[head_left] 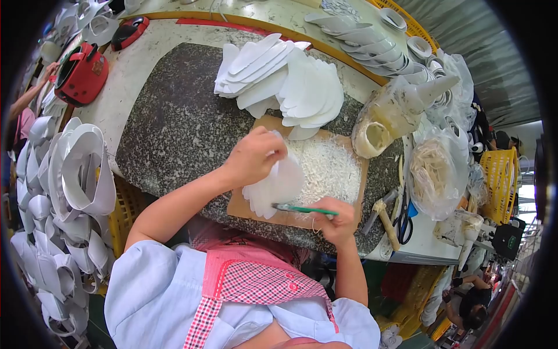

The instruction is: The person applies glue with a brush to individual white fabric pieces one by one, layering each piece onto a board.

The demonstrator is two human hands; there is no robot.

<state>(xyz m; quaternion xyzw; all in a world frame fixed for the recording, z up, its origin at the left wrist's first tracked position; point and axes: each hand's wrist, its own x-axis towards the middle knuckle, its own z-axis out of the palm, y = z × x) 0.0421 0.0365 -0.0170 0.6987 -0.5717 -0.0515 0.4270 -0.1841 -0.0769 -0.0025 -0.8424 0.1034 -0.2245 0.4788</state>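
My right hand [337,221] is closed around the green handle of a brush [305,209], whose tip rests on a thin white curved piece [278,183]. Over the upper edge of that piece, my left hand [256,154] has its fingers pinched together, apparently on the edge. The piece overlaps several similar ones fanned out on a brown board [241,203]. Thick whitish paste [328,171] coats the board's right side. Beyond it, a stack of flat white pieces [311,90] lies spread on a dark speckled slab [168,116].
Right of the board are a glue-crusted container [381,131], a hammer [385,224], scissors [402,224] and a plastic bag [436,171]. White shaped parts [81,168] pile up at left, near a red-and-black box [81,74]. Another person's arm [29,96] shows far left.
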